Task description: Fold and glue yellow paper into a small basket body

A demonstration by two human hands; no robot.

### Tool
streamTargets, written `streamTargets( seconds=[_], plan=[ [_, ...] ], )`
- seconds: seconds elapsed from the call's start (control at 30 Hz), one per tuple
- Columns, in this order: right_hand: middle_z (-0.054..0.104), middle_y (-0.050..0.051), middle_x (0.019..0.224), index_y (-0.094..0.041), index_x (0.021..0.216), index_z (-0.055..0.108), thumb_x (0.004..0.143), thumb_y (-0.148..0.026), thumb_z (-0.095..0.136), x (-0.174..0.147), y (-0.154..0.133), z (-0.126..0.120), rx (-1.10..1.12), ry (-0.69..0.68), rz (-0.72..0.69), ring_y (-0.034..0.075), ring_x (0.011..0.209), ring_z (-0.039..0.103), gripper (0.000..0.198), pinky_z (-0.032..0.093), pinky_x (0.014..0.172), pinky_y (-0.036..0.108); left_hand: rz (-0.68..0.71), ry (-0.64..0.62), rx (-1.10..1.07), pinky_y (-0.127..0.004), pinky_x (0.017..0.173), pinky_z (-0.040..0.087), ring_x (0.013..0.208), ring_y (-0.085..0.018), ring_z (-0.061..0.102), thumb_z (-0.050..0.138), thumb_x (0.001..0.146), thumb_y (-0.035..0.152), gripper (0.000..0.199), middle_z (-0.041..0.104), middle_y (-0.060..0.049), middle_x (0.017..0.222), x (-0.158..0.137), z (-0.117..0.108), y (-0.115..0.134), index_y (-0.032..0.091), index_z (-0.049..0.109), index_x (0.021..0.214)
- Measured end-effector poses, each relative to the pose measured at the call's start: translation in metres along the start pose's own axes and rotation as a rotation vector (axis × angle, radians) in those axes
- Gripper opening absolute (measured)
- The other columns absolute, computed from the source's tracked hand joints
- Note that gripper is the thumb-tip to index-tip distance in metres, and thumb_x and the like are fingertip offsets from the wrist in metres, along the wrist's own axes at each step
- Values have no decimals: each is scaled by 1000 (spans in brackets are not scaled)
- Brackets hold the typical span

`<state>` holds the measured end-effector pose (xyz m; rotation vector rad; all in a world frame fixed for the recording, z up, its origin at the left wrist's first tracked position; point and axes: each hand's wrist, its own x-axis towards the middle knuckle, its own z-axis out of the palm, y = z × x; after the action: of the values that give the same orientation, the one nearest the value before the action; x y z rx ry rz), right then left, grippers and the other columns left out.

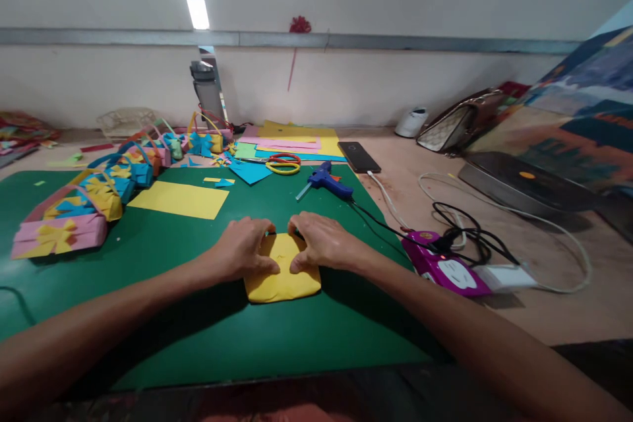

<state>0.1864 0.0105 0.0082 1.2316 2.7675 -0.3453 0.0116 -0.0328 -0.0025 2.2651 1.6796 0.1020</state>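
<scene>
A folded piece of yellow paper (283,285) lies on the green board (222,343) in front of me, its near edge slightly bowed. My left hand (243,249) grips its left far side, thumb on top and fingers bent over the far edge. Mirroring it on the right, my right hand (320,242) pinches the paper, thumb pressing the top surface. Some fingertips are hidden behind the paper's far edge. Beyond my left hand lies a flat yellow sheet (179,199). A blue glue gun (326,179) with a clear stick rests beyond my right hand.
Small paper baskets (74,232) with bows line the left side. Scissors (284,163), paper scraps and coloured sheets (297,135) lie at the back. To the right are a phone (359,157), a purple power strip (440,267), tangled cables and a dark case (524,181).
</scene>
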Motion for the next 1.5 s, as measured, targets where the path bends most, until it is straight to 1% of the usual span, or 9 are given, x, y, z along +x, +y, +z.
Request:
streamTargets(
  seconds=[0.1,0.23,0.5,0.7,0.87,1.03,1.2,1.3,1.5],
  plan=[
    [59,6,96,-18,94,54,58,-45,75,-2,-3,-2,-14,24,-3,22,88,54,50,33,59,25,28,28,15,-37,76,41,96,-29,52,68,64,45,63,58,-9,103,1,3,-4,17,52,118],
    [61,7,101,-17,108,49,61,-42,75,-3,-7,-4,-28,35,1,24,92,55,59,32,60,26,98,53,48,-39,80,40,99,-29,50,67,66,45,69,56,-9,107,1,5,-7,18,45,126],
    [63,4,91,-18,92,55,60,-45,73,-2,-5,-10,-11,-33,18,21,81,57,45,28,53,25,88,-1,41,-36,73,41,92,-28,52,67,65,49,62,57,-9,99,1,3,-5,16,53,116],
    [65,7,98,-17,114,50,59,-39,74,-3,-10,-5,31,7,30,23,85,58,63,28,54,24,107,21,27,-38,76,40,96,-28,50,66,67,46,64,55,-9,101,-1,4,-5,16,50,120],
    [64,1,75,-17,81,62,59,-33,72,-8,-7,-3,120,-21,10,17,70,56,29,24,49,23,70,55,-23,-39,81,40,100,-29,49,70,62,42,71,56,-11,108,-2,5,-4,15,47,124],
    [46,-7,51,-16,56,53,62,-25,69,-20,-4,3,310,-6,20,8,51,43,20,19,47,21,-8,72,-161,-32,71,40,84,-25,55,71,59,35,55,63,-7,91,-5,8,-6,15,59,109],
    [46,-5,56,-16,56,50,66,-19,67,-22,-1,11,269,128,-27,9,58,41,20,22,52,22,77,23,-311,-21,52,33,58,-12,50,65,66,27,12,55,3,58,-9,16,-9,15,65,68],
    [51,-2,63,-15,58,51,68,-14,65,-22,-2,13,188,167,-56,11,64,42,17,25,58,23,118,48,-329,-20,50,30,54,-10,46,63,69,24,19,47,4,51,-8,20,-12,14,58,53],
    [56,2,69,-15,63,58,76,-14,62,-26,-5,19,-11,149,-115,12,64,43,13,27,59,25,172,150,-294,-24,60,31,59,-11,48,59,71,15,14,52,2,57,-2,22,-16,14,59,56]
  ],
)
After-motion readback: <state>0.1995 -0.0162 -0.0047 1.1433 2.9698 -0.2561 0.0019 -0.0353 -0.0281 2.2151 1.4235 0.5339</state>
